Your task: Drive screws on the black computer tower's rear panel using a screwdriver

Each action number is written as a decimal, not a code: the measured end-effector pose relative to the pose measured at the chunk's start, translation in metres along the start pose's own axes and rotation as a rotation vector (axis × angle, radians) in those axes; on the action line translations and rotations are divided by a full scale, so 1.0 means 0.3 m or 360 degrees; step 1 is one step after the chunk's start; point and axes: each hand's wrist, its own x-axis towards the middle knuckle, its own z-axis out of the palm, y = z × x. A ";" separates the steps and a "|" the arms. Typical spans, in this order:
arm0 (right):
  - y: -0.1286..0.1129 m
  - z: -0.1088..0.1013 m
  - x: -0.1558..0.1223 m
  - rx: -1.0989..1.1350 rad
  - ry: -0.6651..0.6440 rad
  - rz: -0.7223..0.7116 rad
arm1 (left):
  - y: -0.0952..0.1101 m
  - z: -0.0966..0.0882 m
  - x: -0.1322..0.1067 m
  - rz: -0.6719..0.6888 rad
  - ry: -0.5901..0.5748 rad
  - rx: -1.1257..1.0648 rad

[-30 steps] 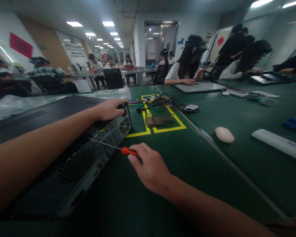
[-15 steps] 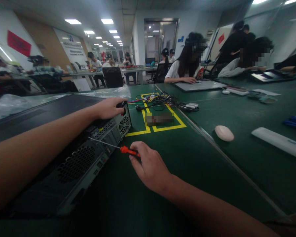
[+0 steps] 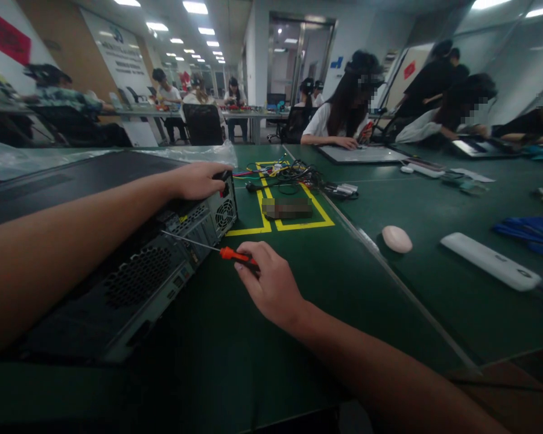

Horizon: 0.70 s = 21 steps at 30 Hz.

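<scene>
A black desktop computer case lies on its side at the left, its grey rear panel with vents and ports facing me. My left hand grips the case's far rear corner, thumb over the edge above the round fan grille. In my right hand is a screwdriver with an orange and black handle, fingers closed round it. Its long thin shaft points left, and the tip meets the rear panel near the edge of the case's upper face. The exact contact at the tip is too small to make out.
Bundled cables and a dark, partly blurred object lie by yellow tape on the green table. To the right are a pale mouse, a white power strip and blue cloth. A co-worker sits across.
The view has shifted slightly, so the scene sits a little higher and more to the left. Both hands keep their hold, and the screwdriver tip stays at the same spot on the case.
</scene>
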 end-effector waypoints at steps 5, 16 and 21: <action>0.029 0.009 0.000 0.0094 0.0212 -0.0103 | 0.019 -0.009 -0.008 0.0027 -0.0037 0.0211; 0.006 0.004 -0.007 0.0110 0.0098 -0.0078 | 0.094 -0.039 -0.060 -0.0089 0.0071 0.0603; 0.002 0.003 -0.005 0.0132 0.0086 -0.0083 | 0.069 -0.023 -0.045 -0.0031 0.0071 0.0578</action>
